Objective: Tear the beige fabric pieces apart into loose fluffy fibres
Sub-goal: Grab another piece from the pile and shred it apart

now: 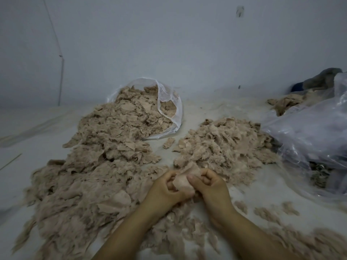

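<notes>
A small beige fabric piece [183,180] is held between both hands low in the middle of the view. My left hand [165,188] pinches its left side with curled fingers, and my right hand [208,184] pinches its right side. A big heap of beige fabric pieces [97,166] spreads on the left, spilling from a clear plastic bag [170,102]. A second beige pile [223,147] lies just beyond my hands on the right. Loose fluffy fibres [266,212] are scattered near my right forearm.
A large crumpled clear plastic bag [309,136] lies at the right, with dark grey cloth [319,79] and more beige fabric behind it. A pale wall [169,44] closes the back. A thin stick [11,162] lies on the white floor at the far left.
</notes>
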Available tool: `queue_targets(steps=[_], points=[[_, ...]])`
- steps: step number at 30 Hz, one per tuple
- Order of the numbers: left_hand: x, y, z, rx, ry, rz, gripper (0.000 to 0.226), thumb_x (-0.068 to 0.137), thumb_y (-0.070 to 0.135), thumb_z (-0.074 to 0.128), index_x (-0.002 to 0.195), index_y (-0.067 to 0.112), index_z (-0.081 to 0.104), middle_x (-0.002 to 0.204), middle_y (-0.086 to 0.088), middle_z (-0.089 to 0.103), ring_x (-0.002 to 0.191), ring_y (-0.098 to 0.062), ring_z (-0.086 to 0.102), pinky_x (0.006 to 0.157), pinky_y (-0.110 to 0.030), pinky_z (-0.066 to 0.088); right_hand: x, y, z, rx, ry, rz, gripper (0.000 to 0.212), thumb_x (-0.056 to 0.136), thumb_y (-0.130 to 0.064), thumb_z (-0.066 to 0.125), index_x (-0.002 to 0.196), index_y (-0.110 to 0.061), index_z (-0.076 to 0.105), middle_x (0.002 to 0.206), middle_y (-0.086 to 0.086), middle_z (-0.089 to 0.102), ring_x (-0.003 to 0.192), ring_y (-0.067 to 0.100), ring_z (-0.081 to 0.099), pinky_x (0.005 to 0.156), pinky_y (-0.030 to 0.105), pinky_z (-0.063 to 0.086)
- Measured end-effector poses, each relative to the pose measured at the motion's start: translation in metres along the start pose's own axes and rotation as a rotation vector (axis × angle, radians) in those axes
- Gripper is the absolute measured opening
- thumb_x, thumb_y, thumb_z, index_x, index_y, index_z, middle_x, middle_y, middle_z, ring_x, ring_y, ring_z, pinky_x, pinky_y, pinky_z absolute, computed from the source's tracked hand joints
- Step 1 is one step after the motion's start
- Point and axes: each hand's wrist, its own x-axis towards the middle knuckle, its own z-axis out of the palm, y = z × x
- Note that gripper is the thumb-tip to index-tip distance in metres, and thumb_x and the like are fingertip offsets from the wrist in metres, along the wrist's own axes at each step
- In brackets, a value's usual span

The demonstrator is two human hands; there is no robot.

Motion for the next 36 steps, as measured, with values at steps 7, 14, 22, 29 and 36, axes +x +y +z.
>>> queue_targets(steps=[7, 14, 22, 29, 36], points=[[0.006, -0.008, -0.011, 0.107, 0.077, 0.056, 0.035, 0.075, 0.002, 0.075, 0.096, 0.021, 0.055, 0.06, 0.002, 0.068, 0.056, -0.007, 0.063, 0.057, -0.019, 0.049, 0.006, -0.009, -0.002, -0.072, 0.141, -0.052, 0.019, 0.086, 0.001, 0.065, 0.071, -0.007, 0.057, 0.048, 0.003, 0.056, 0.042, 0.01, 0.049, 0.042, 0.02, 0.043], [0.004, -0.005, -0.025, -0.068, 0.154, 0.132, 0.017, 0.089, 0.001, 0.058, 0.104, 0.009, 0.059, 0.061, -0.001, 0.066, 0.057, -0.011, 0.064, 0.053, -0.02, 0.052, 0.065, -0.075, -0.006, -0.218, 0.196, 0.033, 0.055, 0.079, -0.011, 0.076, 0.127, -0.008, 0.049, 0.105, 0.011, 0.063, 0.088, 0.022, 0.067, 0.076, 0.034, 0.055], [0.001, -0.004, -0.041, 0.168, 0.041, 0.201, 0.022, 0.086, 0.012, 0.066, 0.107, 0.019, 0.063, 0.093, -0.002, 0.07, 0.079, -0.002, 0.066, 0.072, -0.013, 0.05, -0.015, 0.004, 0.007, -0.993, -0.323, -0.064, 0.019, 0.081, -0.039, 0.071, 0.082, -0.026, 0.057, 0.084, -0.009, 0.057, 0.072, 0.0, 0.05, 0.064, 0.019, 0.042], [-0.004, -0.01, -0.05, 0.551, -0.427, 0.134, 0.009, 0.074, 0.033, 0.079, 0.071, 0.03, 0.071, 0.071, 0.016, 0.063, 0.07, 0.001, 0.059, 0.067, -0.014, 0.045, -0.024, -0.006, -0.012, -0.594, -0.306, 0.072, 0.019, 0.077, -0.011, 0.079, 0.071, -0.016, 0.061, 0.06, -0.002, 0.061, 0.054, 0.008, 0.055, 0.057, 0.024, 0.047], [-0.004, -0.005, -0.047, 0.375, -0.348, 0.21, 0.011, 0.079, 0.015, 0.074, 0.082, 0.008, 0.066, 0.078, 0.0, 0.063, 0.077, -0.006, 0.057, 0.074, -0.021, 0.045, -0.02, -0.01, -0.011, -0.482, -0.429, -0.015, 0.016, 0.08, -0.012, 0.075, 0.072, -0.015, 0.062, 0.074, -0.002, 0.065, 0.069, 0.01, 0.061, 0.068, 0.026, 0.052]])
